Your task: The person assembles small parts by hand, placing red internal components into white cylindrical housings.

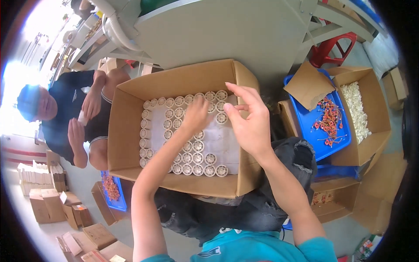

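Observation:
A large open cardboard box sits in front of me. Inside, rows of round whitish plastic pieces with spoke-like tops stand on a pale sheet. My left hand reaches down over the far middle rows. Its fingers point away from me and are smeared, so whether they grip a piece is hidden. Over the box's right side, my right hand is raised with thumb and forefinger apart. Nothing shows between them.
Right of the box, a blue tray holds red-and-orange wired parts, beside a carton of small white pieces. A grey metal panel stands beyond. At left sits another person, hands together, near a second blue tray.

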`<move>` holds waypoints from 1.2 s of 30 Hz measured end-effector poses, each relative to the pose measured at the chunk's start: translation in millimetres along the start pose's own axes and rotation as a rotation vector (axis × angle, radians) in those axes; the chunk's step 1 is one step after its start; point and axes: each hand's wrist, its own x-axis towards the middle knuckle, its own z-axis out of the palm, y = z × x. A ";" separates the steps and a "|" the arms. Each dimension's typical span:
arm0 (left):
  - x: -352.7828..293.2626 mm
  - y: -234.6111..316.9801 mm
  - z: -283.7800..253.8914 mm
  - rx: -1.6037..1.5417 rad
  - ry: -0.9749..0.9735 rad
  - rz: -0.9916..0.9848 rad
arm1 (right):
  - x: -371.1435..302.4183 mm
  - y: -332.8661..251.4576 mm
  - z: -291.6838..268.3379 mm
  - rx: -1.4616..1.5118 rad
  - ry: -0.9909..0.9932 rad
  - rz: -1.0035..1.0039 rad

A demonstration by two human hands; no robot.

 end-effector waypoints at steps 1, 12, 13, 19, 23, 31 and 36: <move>-20.1 1.1 25.9 0.070 -0.220 -0.075 | 0.2 0.9 0.5 -0.009 -0.002 0.014; -57.4 -8.1 36.3 -0.021 -0.480 -0.202 | 10.9 4.8 -7.9 -0.235 0.009 -0.049; -59.6 -4.6 20.6 -0.127 -0.326 -0.232 | 16.4 -9.4 -20.7 -0.136 -0.040 0.050; -42.4 76.1 -109.3 -1.301 -0.039 -0.540 | 31.4 1.9 -169.1 -0.240 0.376 0.002; -82.3 86.9 -131.3 -1.902 0.132 -0.566 | -11.1 84.5 -241.7 -0.863 0.331 0.150; -97.4 81.8 -103.5 -2.092 0.178 -0.584 | -82.0 114.2 -276.9 -1.102 0.352 0.458; -95.0 94.0 -107.3 -2.086 0.212 -0.611 | -92.7 103.1 -276.2 -1.280 0.214 0.555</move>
